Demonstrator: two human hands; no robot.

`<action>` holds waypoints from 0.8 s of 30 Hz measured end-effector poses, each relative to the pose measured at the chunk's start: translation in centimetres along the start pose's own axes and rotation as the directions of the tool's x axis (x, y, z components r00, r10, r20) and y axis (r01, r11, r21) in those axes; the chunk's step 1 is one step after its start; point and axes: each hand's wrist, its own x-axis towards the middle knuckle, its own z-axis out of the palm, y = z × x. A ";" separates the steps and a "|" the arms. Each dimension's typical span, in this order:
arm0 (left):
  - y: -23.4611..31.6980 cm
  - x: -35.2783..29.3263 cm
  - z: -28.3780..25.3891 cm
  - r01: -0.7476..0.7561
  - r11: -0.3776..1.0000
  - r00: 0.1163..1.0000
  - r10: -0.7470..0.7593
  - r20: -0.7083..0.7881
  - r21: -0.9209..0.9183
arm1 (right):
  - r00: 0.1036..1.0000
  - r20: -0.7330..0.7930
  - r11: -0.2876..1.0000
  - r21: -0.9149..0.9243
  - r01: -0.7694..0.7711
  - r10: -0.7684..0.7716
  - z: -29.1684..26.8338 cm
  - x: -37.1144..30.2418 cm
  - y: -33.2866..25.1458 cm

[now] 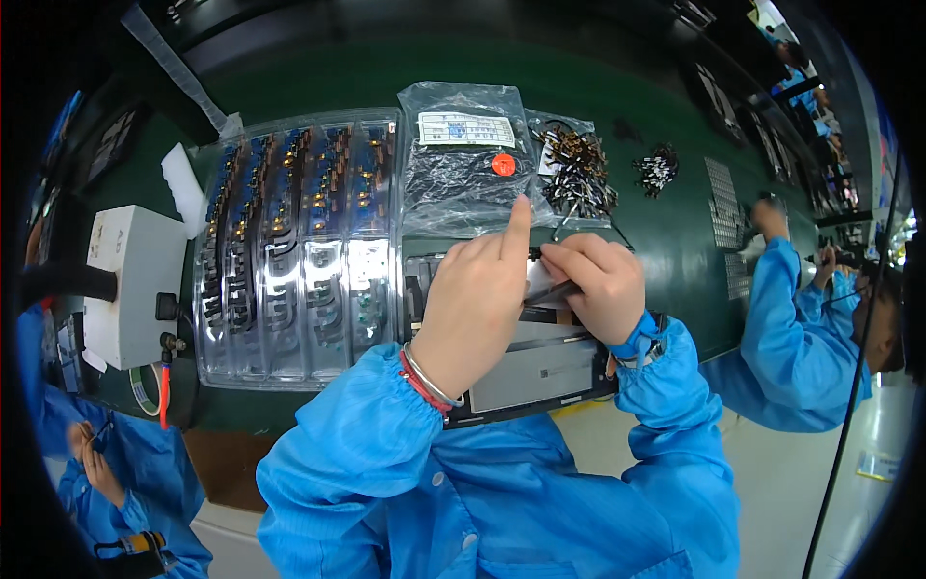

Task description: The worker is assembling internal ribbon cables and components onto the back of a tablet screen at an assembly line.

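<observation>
An open flat electronic device with a large grey battery (535,376) lies at the table's front edge, below my hands. My left hand (473,299) is over its upper left part, back upward. Its index finger is stretched out away from me; the thumb and other fingertips are hidden. Just to the right, my right hand (600,285) is closed, thumb and index finger pinched at the device's far edge. What it pinches is dark and too small to make out. A dark narrow strip (553,293) shows between the hands.
Left stands a clear plastic tray (397,135) with rows of flex-cable parts; beyond it, a white box (135,289). Ahead lie a clear plastic bag (463,193), a heap of small parts (576,174) and a smaller pile (657,171). Co-workers in blue sit right (801,328) and left.
</observation>
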 end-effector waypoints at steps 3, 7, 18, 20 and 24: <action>-0.1 -0.2 0.2 0.017 1.000 1.000 -0.018 -0.017 -0.012 | 0.998 0.038 0.997 -0.065 0.053 -0.051 -0.2 -0.2 -0.5; -0.1 -0.1 -0.1 0.036 0.999 0.999 -0.036 -0.002 0.023 | 0.994 0.061 0.986 -0.139 0.095 -0.087 0.0 -0.2 -0.7; 0.2 0.1 0.3 -0.133 0.990 0.991 0.133 0.011 0.054 | 0.981 0.169 0.995 0.019 -0.102 0.097 -1.3 -0.1 -0.8; 0.0 -0.2 0.6 -0.152 0.953 0.988 0.135 0.079 0.263 | 0.977 0.140 0.963 0.194 -0.186 0.161 -2.2 -0.3 0.4; 1.3 -0.6 0.3 -0.234 0.863 0.972 0.216 0.091 0.449 | 0.912 -0.002 0.875 0.283 -0.392 0.409 -5.4 -3.1 2.8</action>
